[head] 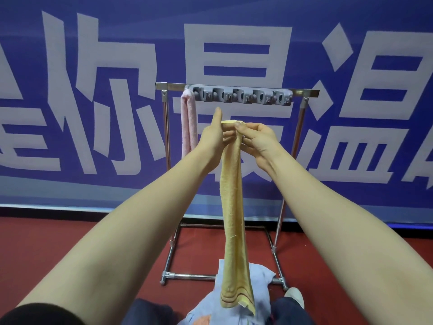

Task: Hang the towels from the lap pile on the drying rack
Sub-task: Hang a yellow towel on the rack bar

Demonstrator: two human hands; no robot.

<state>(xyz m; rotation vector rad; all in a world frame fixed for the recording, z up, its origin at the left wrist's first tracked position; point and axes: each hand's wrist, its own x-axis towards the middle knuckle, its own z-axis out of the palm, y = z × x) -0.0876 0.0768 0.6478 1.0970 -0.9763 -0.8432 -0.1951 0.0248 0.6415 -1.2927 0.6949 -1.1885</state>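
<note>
Both hands, left hand (pixel 212 134) and right hand (pixel 257 139), pinch yellow towel (pixel 232 207) top; pink towel (pixel 188 123) hangs on rack (pixel 236 89) behind.

A blue banner (pixel 117 43) with large white characters stands behind a dark red floor (pixel 82 235).

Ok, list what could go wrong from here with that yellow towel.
1. The yellow towel is pinched only at its top end by the left hand and right hand; it might slip and drop onto the lap pile.
2. Its long tail hangs low near the pile and may drag other towels off.
3. The pink towel already fills the leftmost grey clip; reaching beside it could knock it loose.
</note>
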